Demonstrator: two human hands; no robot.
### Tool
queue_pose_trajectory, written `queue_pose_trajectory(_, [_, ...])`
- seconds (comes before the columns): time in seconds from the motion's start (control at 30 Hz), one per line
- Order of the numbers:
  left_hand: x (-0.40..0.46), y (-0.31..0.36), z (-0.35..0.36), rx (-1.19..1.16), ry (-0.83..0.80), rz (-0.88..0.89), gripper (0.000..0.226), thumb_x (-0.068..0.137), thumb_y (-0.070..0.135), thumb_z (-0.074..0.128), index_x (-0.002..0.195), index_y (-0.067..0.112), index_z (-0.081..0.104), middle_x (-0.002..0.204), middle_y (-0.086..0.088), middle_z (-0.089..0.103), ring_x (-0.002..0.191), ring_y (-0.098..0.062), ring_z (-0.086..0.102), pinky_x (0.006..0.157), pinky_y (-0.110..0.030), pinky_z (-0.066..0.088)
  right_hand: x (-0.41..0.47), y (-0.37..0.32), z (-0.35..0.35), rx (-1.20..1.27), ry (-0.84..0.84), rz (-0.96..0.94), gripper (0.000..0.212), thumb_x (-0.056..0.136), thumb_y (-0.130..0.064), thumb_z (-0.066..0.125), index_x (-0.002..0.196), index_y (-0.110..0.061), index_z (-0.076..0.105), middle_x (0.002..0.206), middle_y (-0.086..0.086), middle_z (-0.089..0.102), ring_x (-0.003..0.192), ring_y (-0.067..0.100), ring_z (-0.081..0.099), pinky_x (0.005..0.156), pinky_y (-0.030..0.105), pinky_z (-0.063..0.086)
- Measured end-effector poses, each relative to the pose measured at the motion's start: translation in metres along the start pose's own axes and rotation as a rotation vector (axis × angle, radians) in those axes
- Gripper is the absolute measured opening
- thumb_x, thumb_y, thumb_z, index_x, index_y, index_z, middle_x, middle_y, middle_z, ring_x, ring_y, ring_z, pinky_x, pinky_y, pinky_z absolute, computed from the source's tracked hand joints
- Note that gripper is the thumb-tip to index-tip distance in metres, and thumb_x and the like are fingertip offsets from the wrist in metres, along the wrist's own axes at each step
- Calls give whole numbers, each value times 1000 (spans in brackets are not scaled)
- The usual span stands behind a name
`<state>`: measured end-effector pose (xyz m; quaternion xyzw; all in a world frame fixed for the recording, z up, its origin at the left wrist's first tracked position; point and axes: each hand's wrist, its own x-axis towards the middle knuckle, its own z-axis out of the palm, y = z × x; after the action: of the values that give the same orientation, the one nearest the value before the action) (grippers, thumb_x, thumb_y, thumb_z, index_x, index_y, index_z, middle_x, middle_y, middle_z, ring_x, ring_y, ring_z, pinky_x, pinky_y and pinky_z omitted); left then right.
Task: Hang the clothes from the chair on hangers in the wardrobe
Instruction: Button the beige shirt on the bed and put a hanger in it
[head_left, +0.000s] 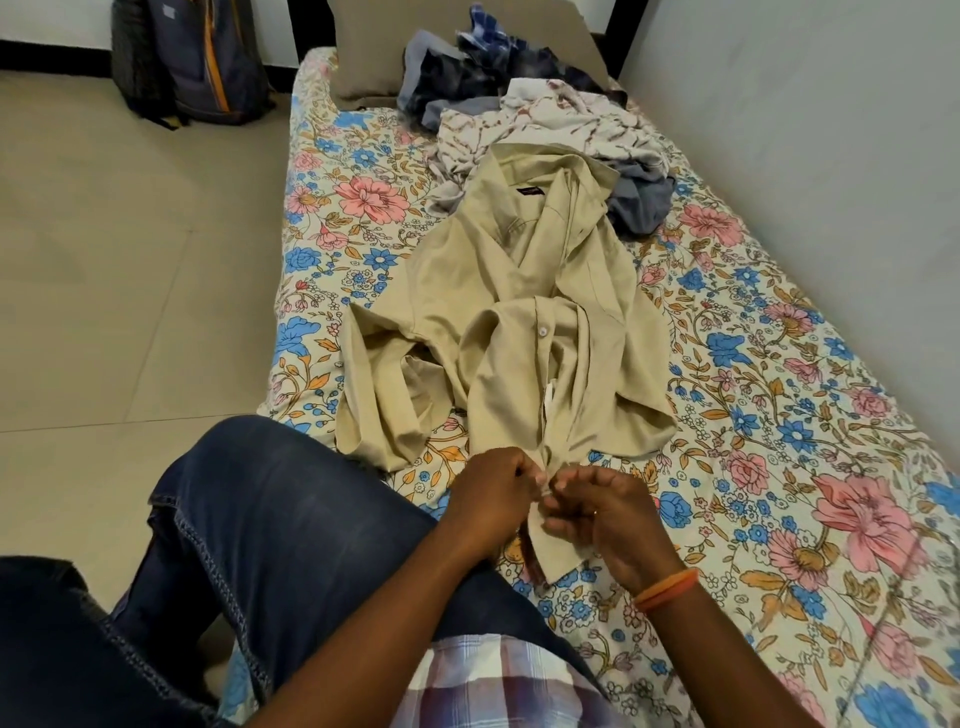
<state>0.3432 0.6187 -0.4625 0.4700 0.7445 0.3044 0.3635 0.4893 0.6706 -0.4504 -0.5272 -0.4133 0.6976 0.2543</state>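
A beige button-up shirt (519, 322) lies spread on the floral bed, collar away from me, hem toward me. My left hand (493, 499) and my right hand (608, 519) meet at the shirt's lower front edge, and each pinches the placket near a button. A pile of other clothes (519, 104), with a pale patterned garment and dark blue and grey pieces, lies beyond the shirt near the pillow. No hanger, chair or wardrobe is in view.
The floral bedsheet (779, 441) covers a bed along the right-hand wall. A brown pillow (363, 62) sits at the far end. A dark backpack (192, 57) leans on the far wall over the tiled floor (130, 260). My jeans-clad knee (270, 519) is at the bed's edge.
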Motion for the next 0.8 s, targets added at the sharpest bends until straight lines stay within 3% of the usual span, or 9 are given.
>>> queue_pose_trajectory(0.13, [-7, 10, 9, 323, -96, 225, 18, 97, 30, 53, 84, 18, 59, 95, -5, 61, 91, -26, 57, 79, -42, 47, 19, -16, -11, -320, 338, -341, 15, 82, -24, 78, 93, -15, 71, 86, 8, 74, 75, 28, 73, 65, 48, 62])
queue_pose_trajectory(0.3, [-6, 4, 8, 269, -108, 322, 19, 92, 38, 60, 85, 21, 63, 86, 4, 59, 84, -15, 55, 75, -39, 48, 38, -24, -7, -409, 359, -382, 11, 80, -22, 80, 87, -17, 74, 78, 4, 74, 71, 25, 72, 68, 50, 61])
queue_pose_trajectory(0.4, [-1, 11, 5, 102, 69, 311, 20, 89, 43, 62, 80, 25, 61, 81, 11, 57, 77, -4, 53, 71, -29, 46, 40, -24, -10, -94, 274, -252, 11, 82, -12, 78, 90, -6, 74, 77, 14, 70, 71, 28, 62, 67, 43, 58])
queue_pose_trajectory(0.47, [10, 17, 3, -52, 299, 263, 10, 94, 31, 58, 87, 25, 61, 89, 7, 58, 84, -8, 54, 76, -30, 45, 38, -24, -11, 97, 189, -141, 9, 84, -7, 75, 92, -4, 72, 77, 15, 64, 72, 26, 55, 64, 38, 52])
queue_pose_trajectory(0.53, [25, 18, 3, -70, 464, 231, 13, 96, 19, 54, 101, 20, 66, 99, 2, 57, 92, -14, 55, 82, -32, 46, 36, -24, -14, 223, 130, -69, 8, 86, -1, 70, 92, -6, 69, 78, 11, 67, 72, 25, 61, 64, 36, 54])
queue_pose_trajectory(0.6, [41, 13, 5, -13, 471, 185, 21, 93, 18, 55, 107, 20, 71, 103, 1, 56, 95, -17, 55, 84, -34, 47, 38, -25, -17, 371, 96, 9, 16, 81, 3, 68, 95, -5, 66, 87, 13, 71, 79, 25, 69, 65, 41, 61])
queue_pose_trajectory(0.7, [52, 13, 10, -46, 351, 120, 19, 87, 29, 62, 100, 31, 76, 97, 7, 58, 96, -17, 57, 86, -37, 48, 44, -23, -22, 484, 72, 118, 52, 54, -2, 83, 102, -2, 63, 102, 22, 68, 95, 32, 67, 74, 51, 60])
queue_pose_trajectory(0.77, [51, 15, 14, -94, 323, 110, 15, 85, 33, 67, 95, 33, 77, 93, 11, 55, 93, -15, 58, 84, -36, 49, 46, -21, -24, 484, 64, 130, 75, 33, -7, 96, 102, -1, 65, 99, 22, 70, 91, 31, 69, 74, 51, 60])
queue_pose_trajectory(0.8, [50, 15, 17, -104, 312, 106, 13, 84, 36, 67, 92, 35, 77, 91, 13, 54, 91, -16, 58, 83, -37, 49, 46, -20, -25, 474, 67, 126, 76, 31, -9, 98, 99, -1, 66, 97, 22, 71, 88, 31, 70, 75, 51, 60])
